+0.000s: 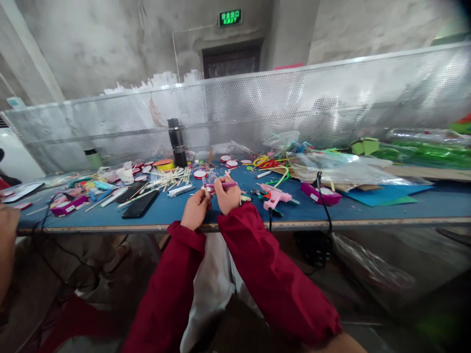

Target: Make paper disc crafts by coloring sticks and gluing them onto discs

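My left hand (196,208), at the table's front edge, is closed with fingertips pinching a small pale purplish strip (204,183). Close beside it, my right hand (227,197) is wrapped round a slim purple pen-like stick (231,185), whose left end points toward the strip. Whether the two pieces touch is hard to make out. A pink hot glue gun (275,196) lies just right of my right hand. Behind my hands is a small round red-rimmed white drum (200,174), and a white marker (181,190) rests to the left.
On the blue table (235,220) stand a black thermos (177,143) and a purple box (321,194) with a black cord. A black phone (141,204) and several pale sticks (171,179) lie left. Plastic bags (331,169) cover the right. Another person's arm (6,245) shows far left.
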A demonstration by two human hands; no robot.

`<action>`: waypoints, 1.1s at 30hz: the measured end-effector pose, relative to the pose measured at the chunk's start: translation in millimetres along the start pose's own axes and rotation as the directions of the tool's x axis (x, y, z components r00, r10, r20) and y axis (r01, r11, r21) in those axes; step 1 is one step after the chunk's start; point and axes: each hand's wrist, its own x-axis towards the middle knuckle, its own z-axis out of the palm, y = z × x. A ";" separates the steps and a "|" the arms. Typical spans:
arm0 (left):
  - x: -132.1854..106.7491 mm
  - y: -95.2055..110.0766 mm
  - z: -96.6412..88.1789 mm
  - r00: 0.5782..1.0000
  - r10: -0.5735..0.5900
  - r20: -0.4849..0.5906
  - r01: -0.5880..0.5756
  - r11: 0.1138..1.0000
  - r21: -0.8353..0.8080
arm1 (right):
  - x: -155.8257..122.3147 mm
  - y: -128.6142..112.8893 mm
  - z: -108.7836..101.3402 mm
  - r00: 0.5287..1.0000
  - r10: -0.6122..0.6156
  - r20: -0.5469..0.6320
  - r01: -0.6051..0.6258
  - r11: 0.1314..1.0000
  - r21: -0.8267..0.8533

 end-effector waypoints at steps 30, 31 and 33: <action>-3.1 8.7 -1.4 1.000 0.002 0.026 -0.004 0.998 0.063 | -1.6 -5.9 -1.5 0.996 0.047 0.072 -0.057 0.987 0.149; -3.0 8.6 -1.5 1.000 0.001 0.028 -0.003 0.998 0.069 | -1.3 -5.4 -1.5 0.997 0.042 0.068 -0.052 0.987 0.150; -2.8 8.4 -1.6 1.000 -0.006 0.030 0.004 0.997 0.071 | -0.5 -3.4 -1.7 0.997 0.028 0.066 -0.038 0.988 0.148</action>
